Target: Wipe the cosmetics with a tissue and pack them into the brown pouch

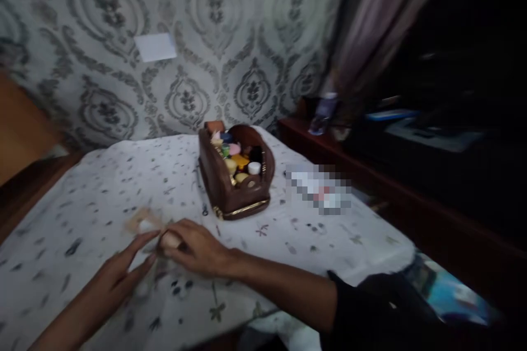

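Note:
My right hand [200, 249] is closed around a small beige roundish object [169, 240], too blurred to name. My left hand [121, 271] is just left of it, index finger and thumb stretched out and apart. Its fingertips reach the object's near side; whether they touch it I cannot tell. Beyond the left fingertips lies a flat tan and whitish piece [142, 220], smeared by blur. Farther back stands a brown zip bag [242, 203], unzipped, packed with several small bottles and jars, among them a white-capped one [254, 168] and a yellow-orange one [240, 161].
A white patterned cloth [313, 255] covers the surface under my hands. Right of the bag lies a pixelated packet [319, 189]. A clear bottle [324, 114] stands on a dark red ledge [296, 127] at the back right. Patterned wallpaper [214, 66] rises behind.

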`<state>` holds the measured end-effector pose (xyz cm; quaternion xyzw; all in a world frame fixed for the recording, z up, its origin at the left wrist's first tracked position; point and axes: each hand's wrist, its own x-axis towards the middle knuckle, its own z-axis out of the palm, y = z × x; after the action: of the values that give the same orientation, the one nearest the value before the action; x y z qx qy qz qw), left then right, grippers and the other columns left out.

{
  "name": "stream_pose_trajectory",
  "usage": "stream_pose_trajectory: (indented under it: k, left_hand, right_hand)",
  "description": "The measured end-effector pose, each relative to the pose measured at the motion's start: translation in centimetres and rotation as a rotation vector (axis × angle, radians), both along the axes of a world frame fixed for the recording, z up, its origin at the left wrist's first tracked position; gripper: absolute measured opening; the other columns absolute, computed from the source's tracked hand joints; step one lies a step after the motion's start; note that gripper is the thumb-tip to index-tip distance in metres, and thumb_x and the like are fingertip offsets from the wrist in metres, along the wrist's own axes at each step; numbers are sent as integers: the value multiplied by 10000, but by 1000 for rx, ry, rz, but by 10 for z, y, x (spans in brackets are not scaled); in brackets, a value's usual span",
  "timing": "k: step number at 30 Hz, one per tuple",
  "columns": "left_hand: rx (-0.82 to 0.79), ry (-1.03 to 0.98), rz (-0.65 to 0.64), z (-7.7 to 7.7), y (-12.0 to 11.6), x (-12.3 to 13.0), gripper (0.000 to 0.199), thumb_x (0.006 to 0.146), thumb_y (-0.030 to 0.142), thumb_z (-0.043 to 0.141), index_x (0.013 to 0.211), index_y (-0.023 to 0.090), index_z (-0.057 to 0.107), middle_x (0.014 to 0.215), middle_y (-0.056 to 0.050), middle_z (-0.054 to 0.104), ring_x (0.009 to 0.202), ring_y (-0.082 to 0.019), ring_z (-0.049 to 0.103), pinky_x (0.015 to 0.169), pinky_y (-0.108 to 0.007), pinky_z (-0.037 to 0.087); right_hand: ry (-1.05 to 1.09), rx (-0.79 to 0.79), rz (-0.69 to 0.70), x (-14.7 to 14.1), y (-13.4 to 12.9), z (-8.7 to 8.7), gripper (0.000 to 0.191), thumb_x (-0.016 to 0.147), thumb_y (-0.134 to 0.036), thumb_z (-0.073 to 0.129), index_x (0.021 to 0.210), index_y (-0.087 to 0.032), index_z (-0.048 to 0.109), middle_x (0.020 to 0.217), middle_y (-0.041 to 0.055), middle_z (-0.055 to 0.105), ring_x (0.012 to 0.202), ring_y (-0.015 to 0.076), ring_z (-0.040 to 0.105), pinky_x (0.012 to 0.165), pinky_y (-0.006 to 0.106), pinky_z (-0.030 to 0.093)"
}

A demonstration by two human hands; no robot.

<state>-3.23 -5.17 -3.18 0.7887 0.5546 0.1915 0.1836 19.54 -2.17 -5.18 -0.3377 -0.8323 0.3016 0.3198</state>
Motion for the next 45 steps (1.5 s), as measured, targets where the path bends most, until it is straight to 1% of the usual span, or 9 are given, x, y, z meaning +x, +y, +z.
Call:
stream_pose_trajectory:
  k: [4,8,11,16,21,25,28,36,45]
  left_hand:
    - [-85,-151,196,46,-3,17,583,891,633,429,1222,187,607,1038,-78,739,947,-280,702,782,-351,578]
    - [88,-106,326,65,-8,9,621,904,634,412,1302,166,507,1016,-76,683,829,-249,659,721,-350,554]
    - [274,32,210,53,-10,17,644,923,562,441,1419,153,407,1188,-131,607,1016,-297,606,869,-435,522]
    - [459,232,-244,10,-6,54,484,993,410,409,1391,137,434,1128,-149,564,1020,-290,536,894,-452,493]
    - [534,302,-351,-8,6,58,501,986,476,427,1328,110,407,1165,-161,564,1103,-296,498,1021,-519,402]
    - [553,329,-366,-10,18,42,416,992,507,379,1110,134,520,1037,-122,598,1023,-267,528,1036,-510,382]
    - [530,322,-342,-10,28,29,442,999,529,325,1016,153,557,1052,-131,611,1042,-269,535,1029,-508,383]
    - [364,250,-62,-15,64,-24,330,1025,372,350,1096,178,607,1254,-116,620,1231,-266,498,1037,-488,407]
    - [447,101,119,-19,78,-47,319,971,338,433,836,162,663,1173,-149,650,1134,-265,577,977,-441,484]
  right_hand:
    - [35,-25,1,-1,2,-4,397,874,-293,661,1236,-169,555,1179,107,607,1089,216,574,958,350,459]
    - [-69,24,-131,-2,1,-2,551,762,-378,778,1209,-160,540,1124,106,618,1047,247,570,893,375,462]
    - [-173,62,-232,-3,-1,1,552,682,-457,822,1077,-163,570,1021,92,634,983,263,578,854,388,462]
    - [-337,95,-286,-3,1,1,400,722,-363,788,996,-136,606,1044,136,646,1019,286,592,900,394,462]
    - [-365,107,-296,-3,9,-7,346,694,-284,808,929,-130,604,1012,132,649,970,277,597,858,365,466]
    - [-288,135,-244,-3,7,-11,325,748,-396,780,844,-179,557,955,83,630,949,254,577,836,355,450]
    - [-255,139,-235,-2,3,-10,262,789,-351,737,815,-187,535,935,74,612,919,247,562,827,368,439]
    - [-229,55,-214,-2,2,-5,199,781,-276,710,826,-184,539,944,76,603,910,250,538,828,393,441]
    - [-93,-46,-195,4,4,-2,102,838,-239,610,912,-179,576,920,78,624,887,240,563,797,376,465]
